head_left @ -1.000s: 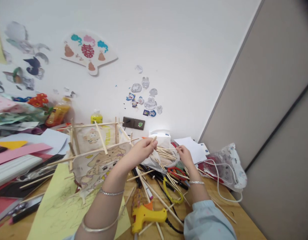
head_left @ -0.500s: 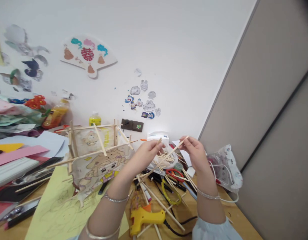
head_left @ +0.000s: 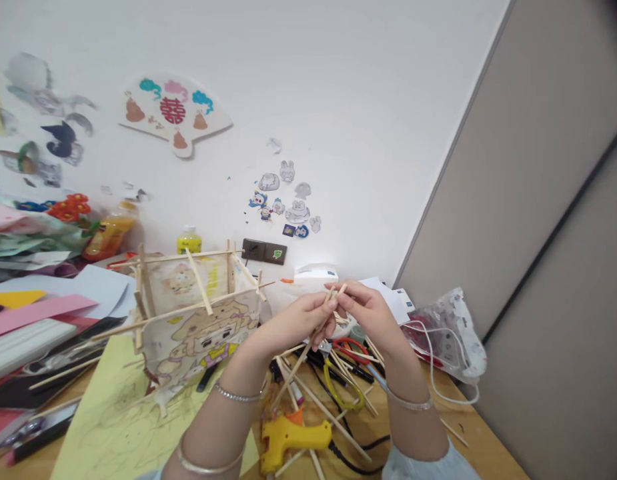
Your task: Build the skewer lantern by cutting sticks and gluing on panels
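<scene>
My left hand (head_left: pixel 298 322) and my right hand (head_left: pixel 369 312) meet above the desk, fingers pinched on thin wooden sticks (head_left: pixel 308 347) whose upper ends poke out between the two hands. The sticks slant down to the left, past my left wrist. Left of my hands stands a stick-framed paper lantern (head_left: pixel 195 313) with cartoon drawings on its panels. Below my hands lie several loose sticks (head_left: pixel 333 413) and a yellow glue gun (head_left: pixel 291 439).
Red-handled scissors (head_left: pixel 352 348), pens and a yellow loop lie under my hands. A yellow sheet (head_left: pixel 108 420) and coloured paper stacks (head_left: pixel 43 313) cover the left. A patterned plastic bag (head_left: pixel 451 330) sits at the right by a grey partition. Bottles (head_left: pixel 189 239) and a wall socket (head_left: pixel 265 251) stand behind.
My right hand lifted a stick from the pile and moved left to meet my left hand. The two hands now hold the sticks together, more upright than half a second ago.
</scene>
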`<state>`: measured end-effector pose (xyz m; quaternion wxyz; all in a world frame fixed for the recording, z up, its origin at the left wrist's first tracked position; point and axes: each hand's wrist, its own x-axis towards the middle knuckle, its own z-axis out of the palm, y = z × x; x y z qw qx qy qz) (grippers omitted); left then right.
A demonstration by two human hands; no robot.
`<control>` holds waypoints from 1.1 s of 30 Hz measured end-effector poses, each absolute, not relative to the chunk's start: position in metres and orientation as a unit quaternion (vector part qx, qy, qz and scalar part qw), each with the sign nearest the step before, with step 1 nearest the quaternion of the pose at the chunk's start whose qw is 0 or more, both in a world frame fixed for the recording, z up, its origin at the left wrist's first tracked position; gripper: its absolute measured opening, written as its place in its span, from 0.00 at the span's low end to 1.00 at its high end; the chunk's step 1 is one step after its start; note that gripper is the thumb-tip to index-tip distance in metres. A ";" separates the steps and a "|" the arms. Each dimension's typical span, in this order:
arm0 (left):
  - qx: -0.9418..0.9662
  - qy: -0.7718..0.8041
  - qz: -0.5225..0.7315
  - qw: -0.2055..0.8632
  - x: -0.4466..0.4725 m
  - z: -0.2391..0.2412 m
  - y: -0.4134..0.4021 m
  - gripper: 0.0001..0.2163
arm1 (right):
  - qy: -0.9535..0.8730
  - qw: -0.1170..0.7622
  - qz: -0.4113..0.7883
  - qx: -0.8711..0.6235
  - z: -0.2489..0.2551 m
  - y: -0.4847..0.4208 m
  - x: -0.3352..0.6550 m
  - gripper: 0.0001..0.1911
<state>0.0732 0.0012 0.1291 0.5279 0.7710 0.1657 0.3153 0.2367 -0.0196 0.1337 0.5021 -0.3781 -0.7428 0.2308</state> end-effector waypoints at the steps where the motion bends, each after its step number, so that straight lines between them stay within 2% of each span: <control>1: 0.768 0.161 0.314 0.534 0.073 0.130 0.001 0.21 | -0.751 0.498 0.224 -0.372 0.134 -0.020 0.237 0.14; 6: 0.759 0.158 0.313 0.549 0.070 0.133 -0.001 0.19 | -0.720 0.548 0.202 -0.374 0.136 -0.026 0.237 0.10; 10: 0.772 0.156 0.315 0.530 0.069 0.134 -0.002 0.20 | -0.742 0.539 0.167 -0.361 0.139 -0.029 0.235 0.08; 17: 0.778 0.157 0.298 0.530 0.066 0.136 -0.006 0.20 | -0.739 0.526 0.215 -0.363 0.139 -0.029 0.230 0.07; 25: 0.789 0.135 0.262 0.540 0.067 0.133 -0.002 0.20 | -0.727 0.519 0.205 -0.400 0.138 -0.031 0.229 0.08; 30: 0.779 0.132 0.250 0.560 0.066 0.133 -0.003 0.21 | -0.700 0.547 0.254 -0.383 0.139 -0.035 0.228 0.07; 33: 0.784 0.138 0.248 0.553 0.065 0.132 -0.002 0.22 | -0.691 0.567 0.243 -0.377 0.140 -0.036 0.228 0.06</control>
